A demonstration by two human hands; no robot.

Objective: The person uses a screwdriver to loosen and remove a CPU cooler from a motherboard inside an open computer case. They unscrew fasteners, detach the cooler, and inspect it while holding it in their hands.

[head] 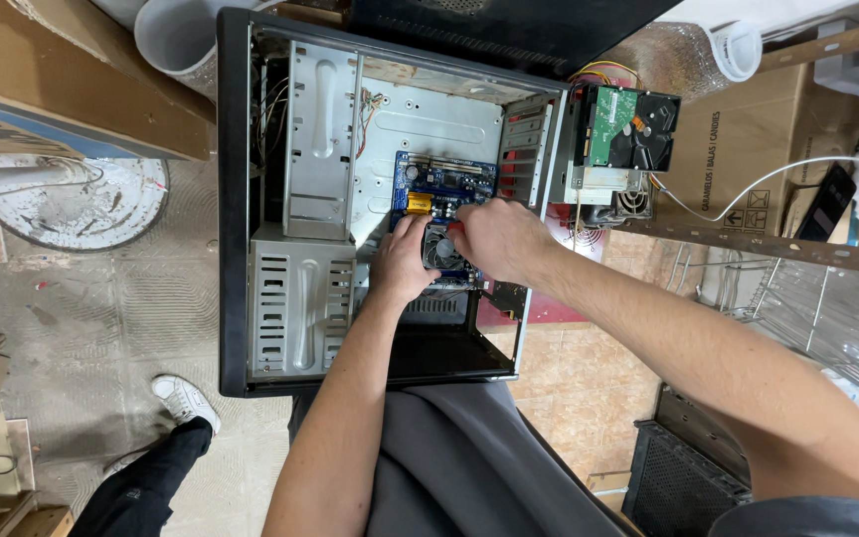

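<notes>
Open computer case [236, 199] lying on its side on the floor, seen from above. A blue motherboard [439, 184] is mounted flat on the case's back plate, near the slot brackets [524, 149]; its cooler fan [441, 249] sits at the board's near end, between the two hands. Left hand [402, 261]: fingers curled, resting against the fan's left edge. Right hand [494, 237]: fingers bunched and pinching a small red-tipped object at the fan's upper right corner; what it is cannot be told. Both forearms reach in over the case's near wall. The board is judged light, stiff and fragile, with exposed components and solder points; it is best held by its bare edges, not by the chips or connectors. The fan is likewise light, its blades delicate; its frame is the safer hold. A hard drive [628, 129] with a green circuit face rests outside the case, well apart from the hands, with wires [599, 72] trailing behind it.
</notes>
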